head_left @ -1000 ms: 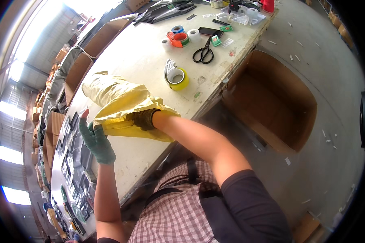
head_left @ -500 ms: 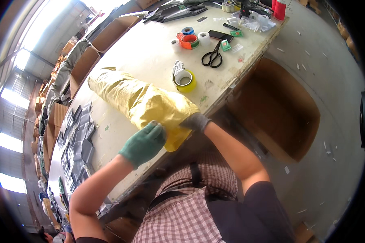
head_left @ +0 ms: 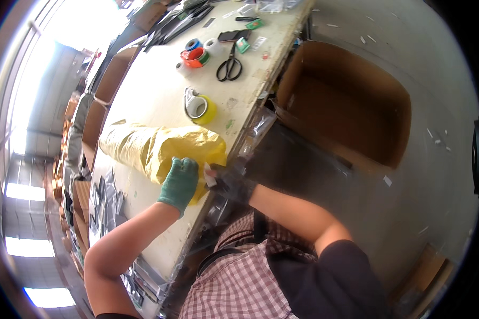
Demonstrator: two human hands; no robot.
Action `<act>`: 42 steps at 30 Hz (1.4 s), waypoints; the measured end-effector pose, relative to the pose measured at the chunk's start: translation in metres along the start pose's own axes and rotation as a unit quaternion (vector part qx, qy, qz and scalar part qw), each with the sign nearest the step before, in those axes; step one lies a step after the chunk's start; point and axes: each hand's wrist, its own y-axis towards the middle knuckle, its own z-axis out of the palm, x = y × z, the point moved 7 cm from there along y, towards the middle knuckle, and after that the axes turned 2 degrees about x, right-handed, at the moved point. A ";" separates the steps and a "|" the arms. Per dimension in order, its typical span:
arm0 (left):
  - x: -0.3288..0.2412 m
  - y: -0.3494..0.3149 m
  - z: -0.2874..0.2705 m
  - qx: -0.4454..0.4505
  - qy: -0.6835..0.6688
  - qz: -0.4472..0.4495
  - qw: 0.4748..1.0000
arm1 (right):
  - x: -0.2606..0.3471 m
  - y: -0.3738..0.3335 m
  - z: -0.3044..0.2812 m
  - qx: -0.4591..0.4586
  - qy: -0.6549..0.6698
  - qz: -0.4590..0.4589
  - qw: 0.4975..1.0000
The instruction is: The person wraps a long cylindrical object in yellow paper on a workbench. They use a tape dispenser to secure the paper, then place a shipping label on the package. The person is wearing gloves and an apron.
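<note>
Near the table edge: we have a long, crinkled yellow plastic-wrapped bundle (head_left: 157, 151) lying on its side on the pale worktable (head_left: 143, 95), its near end right at the edge closest to us.
Left hand: our left hand (head_left: 180, 183), in a green knit glove, lies curled over the top of the bundle's near end, pressing down on the wrap rather than lifting it.
Right hand: our right hand (head_left: 230, 183), in a dark glove, is closed on the same end from the table-edge side, pinching a small pale scrap (head_left: 209, 176) against the yellow film; what the scrap is, we cannot tell.
Feel of the bundle: we judge the wrap thin, soft and slick, since it creases and shines; the filling looks bulky yet yielding, so probably light for its bulk.
Where to hold: we judge the gathered near end the surest grip, with a flat palm on top to stop the roll turning; the smooth middle would likely slip under gloves.
Beyond the bundle: a yellow roll of tape in a dispenser (head_left: 199, 106) stands just past it, then black-handled scissors (head_left: 229, 66) and orange, green and blue tape rolls (head_left: 195, 55) farther off.
Beside the bundle: an open brown cardboard box (head_left: 346, 106) sits on the floor, off the table to its right.
</note>
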 end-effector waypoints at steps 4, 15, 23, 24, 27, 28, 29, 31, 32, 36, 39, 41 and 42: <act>0.014 0.011 0.003 0.031 -0.112 -0.065 0.991 | 0.038 0.023 0.031 0.083 0.126 -0.048 0.987; 0.120 -0.014 0.028 -0.190 -0.380 -0.291 0.857 | 0.005 0.024 -0.001 0.128 -0.366 -0.160 0.908; 0.128 -0.044 0.008 -0.081 -0.307 -0.199 0.927 | -0.025 -0.003 0.050 -0.005 -0.636 -0.318 0.703; 0.130 -0.039 0.006 -0.069 -0.303 -0.193 0.931 | -0.018 0.019 0.041 -0.004 -0.647 -0.279 0.710; 0.131 -0.053 0.020 -0.056 -0.314 -0.228 0.920 | -0.017 0.045 0.014 -0.021 -0.369 0.119 0.922; 0.131 -0.055 0.020 -0.063 -0.319 -0.241 0.915 | -0.014 0.050 0.011 -0.034 -0.321 0.175 0.930; 0.131 -0.059 0.016 -0.079 -0.337 -0.248 0.905 | -0.008 0.055 0.012 -0.033 -0.315 0.183 0.930; 0.132 -0.065 0.004 -0.114 -0.372 -0.266 0.882 | 0.003 0.067 0.021 -0.032 -0.329 0.176 0.927; 0.131 -0.064 -0.001 -0.130 -0.406 -0.261 0.866 | 0.009 0.073 0.028 -0.034 -0.351 0.154 0.923; 0.114 -0.052 -0.033 -0.170 -0.493 -0.221 0.824 | 0.048 0.086 0.072 -0.079 -0.490 -0.157 0.854; 0.083 -0.055 -0.031 -0.166 -0.481 -0.190 0.840 | 0.055 0.053 0.129 -0.059 -0.725 -0.410 0.551; 0.053 -0.061 -0.018 -0.135 -0.472 -0.174 0.854 | 0.044 0.040 0.158 -0.065 -0.873 -0.304 0.376; 0.045 -0.054 -0.031 -0.137 -0.458 -0.159 0.864 | 0.053 0.035 0.152 -0.183 -0.817 -0.390 0.383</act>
